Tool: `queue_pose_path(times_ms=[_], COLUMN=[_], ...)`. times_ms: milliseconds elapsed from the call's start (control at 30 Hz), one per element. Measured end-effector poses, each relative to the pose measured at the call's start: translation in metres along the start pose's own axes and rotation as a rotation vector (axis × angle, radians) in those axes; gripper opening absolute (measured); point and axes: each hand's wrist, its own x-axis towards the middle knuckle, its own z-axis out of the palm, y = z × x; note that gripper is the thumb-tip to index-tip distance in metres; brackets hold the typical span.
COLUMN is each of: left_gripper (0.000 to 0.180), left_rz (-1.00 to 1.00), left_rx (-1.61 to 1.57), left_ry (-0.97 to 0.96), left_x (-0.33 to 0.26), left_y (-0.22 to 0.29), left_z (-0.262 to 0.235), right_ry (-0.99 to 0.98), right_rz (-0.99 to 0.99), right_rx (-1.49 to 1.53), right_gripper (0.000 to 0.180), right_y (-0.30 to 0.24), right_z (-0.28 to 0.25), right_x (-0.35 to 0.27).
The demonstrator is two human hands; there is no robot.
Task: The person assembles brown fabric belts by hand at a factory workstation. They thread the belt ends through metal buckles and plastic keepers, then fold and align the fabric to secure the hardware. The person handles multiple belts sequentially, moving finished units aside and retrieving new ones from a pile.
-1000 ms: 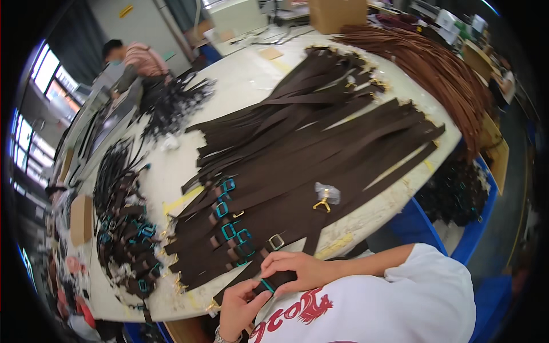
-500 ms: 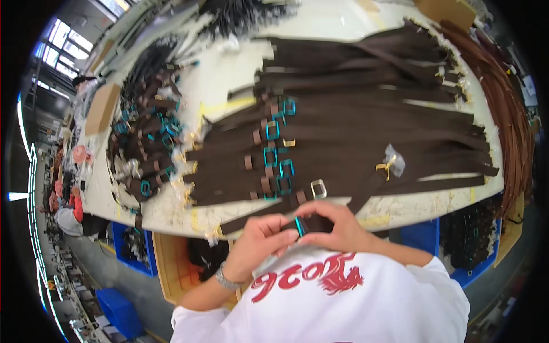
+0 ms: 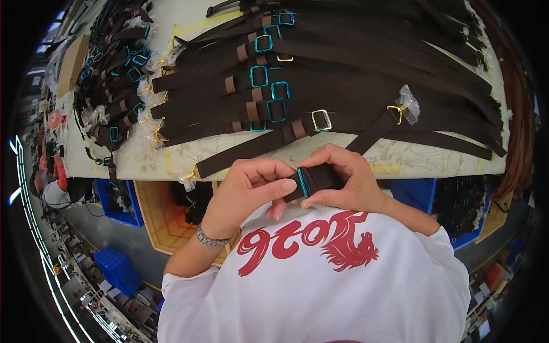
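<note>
In front of my chest, both hands hold a dark brown webbing strap (image 3: pixel 324 176) with a teal metal buckle (image 3: pixel 303 182). My left hand (image 3: pixel 246 191) pinches the strap on the buckle's left side, thumb along the top. My right hand (image 3: pixel 353 182) grips the folded strap to the right of the buckle, fingers above and thumb below. Just beyond the hands, another brown strap (image 3: pixel 240 153) with a silver buckle (image 3: pixel 321 120) and a brown loop lies along the table's near edge.
Many dark straps (image 3: pixel 366 86) with teal buckles cover the pale table (image 3: pixel 377 163). A tangled pile of buckled straps (image 3: pixel 114 108) lies at the left. Plastic-wrapped yellow hooks (image 3: pixel 405 108) sit on strap ends. Blue crates (image 3: pixel 420 194) and a yellow crate (image 3: pixel 157 214) stand below the edge.
The view has tilted down, so the table and hands appear higher in the picture. Both hands keep hold of the strap, and the buckle between them is turned slightly.
</note>
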Motion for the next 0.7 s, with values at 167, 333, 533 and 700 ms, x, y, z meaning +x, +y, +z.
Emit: queue_pose_path(times_ms=[167,333,533,700], left_gripper=[0.010,0.012,0.012,0.007], left_rz=[-0.014,-0.037,-0.101,0.396], left_rx=[0.134,0.005,-0.026,0.576], left_ry=[0.035,0.035,0.018,0.116], left_x=[-0.010,-0.017,-0.010,-0.016], left_y=[-0.008,0.009,-0.008,-0.009], left_z=[0.000,0.014,0.008,0.020], right_ry=[-0.163,-0.120,-0.134,-0.188], right_rz=[-0.066,-0.108,-0.144,-0.279], right_rx=[-0.165,-0.118,-0.104,-0.192], right_gripper=[0.057,0.053,0.056,0.055], right_y=[-0.006,-0.010,-0.005,-0.004], right_z=[-0.004,-0.001,-0.003,-0.012], right_x=[0.004,-0.001,-0.002,-0.001])
